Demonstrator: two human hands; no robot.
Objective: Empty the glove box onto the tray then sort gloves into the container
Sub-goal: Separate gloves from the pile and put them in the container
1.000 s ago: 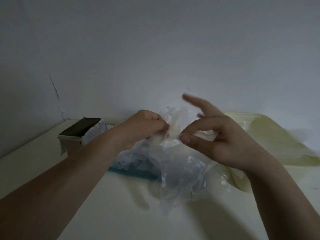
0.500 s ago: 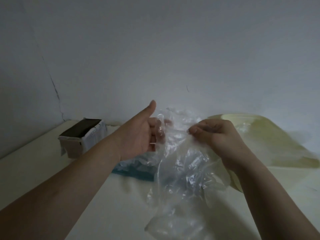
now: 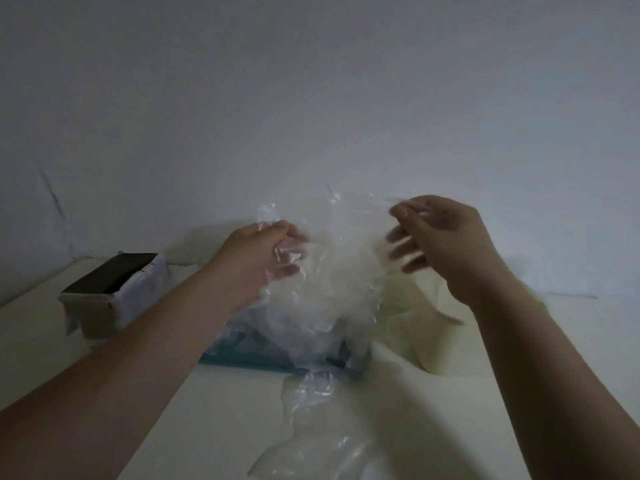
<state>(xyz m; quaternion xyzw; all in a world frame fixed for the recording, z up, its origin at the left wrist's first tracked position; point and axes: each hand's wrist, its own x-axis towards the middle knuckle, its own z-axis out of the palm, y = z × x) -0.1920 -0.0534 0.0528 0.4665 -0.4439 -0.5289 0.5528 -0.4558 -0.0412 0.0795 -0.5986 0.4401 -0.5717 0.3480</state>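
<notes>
A clear glove [image 3: 341,261] of thin plastic film is stretched in the air between both hands, above the teal tray [image 3: 242,362], where a pile of gloves [image 3: 304,323] lies heaped. The right hand [image 3: 445,244] pinches the film's upper edge between thumb and forefinger, the other fingers loosely spread. The left hand [image 3: 258,261] grips the opposite side, its fingers curled into the film and showing blurred through it. The glove box [image 3: 114,292] stands well apart to the left on the desk [image 3: 214,427], and the pale yellow container [image 3: 415,327] sits just right of the tray. A loose glove [image 3: 311,445] lies on the desk nearer the camera. This film looks almost weightless, limp and clingy, likely to stick to its neighbours and drag several up together. A light pinch at the cuff edge should do, and peeling layers apart before the drop seems wise, since any draught could carry it off.
</notes>
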